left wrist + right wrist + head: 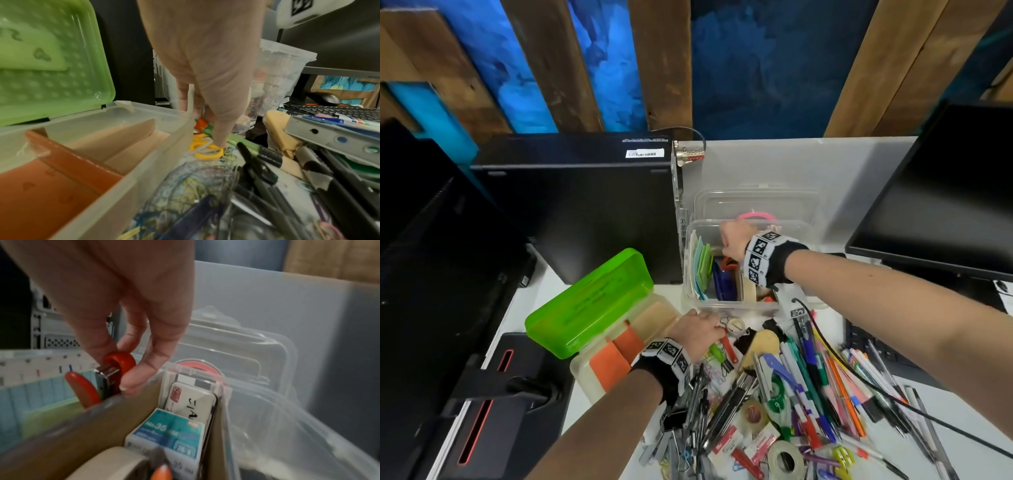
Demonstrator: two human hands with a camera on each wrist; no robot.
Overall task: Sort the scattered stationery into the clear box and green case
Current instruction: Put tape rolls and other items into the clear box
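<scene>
The green case (592,301) stands with its lid up at centre left, its clear base split by orange and tan dividers (82,154). Behind it, the clear box (729,305) holds paper pads, tape and staple packs (170,426). My right hand (732,240) reaches into that box and pinches a red-handled metal tool (121,361) between thumb and fingers (131,386). My left hand (702,330) points straight down into the stationery pile (808,394) beside the case. Its thumb tip touches yellow scissors (207,152) next to a green marker (242,142).
A black computer tower (578,205) stands behind the case, and a monitor (945,192) and a keyboard (869,346) are on the right. The box's lid (756,202) leans behind the box. A black cable (859,377) crosses the pens. Tape rolls and clips lie near the front edge.
</scene>
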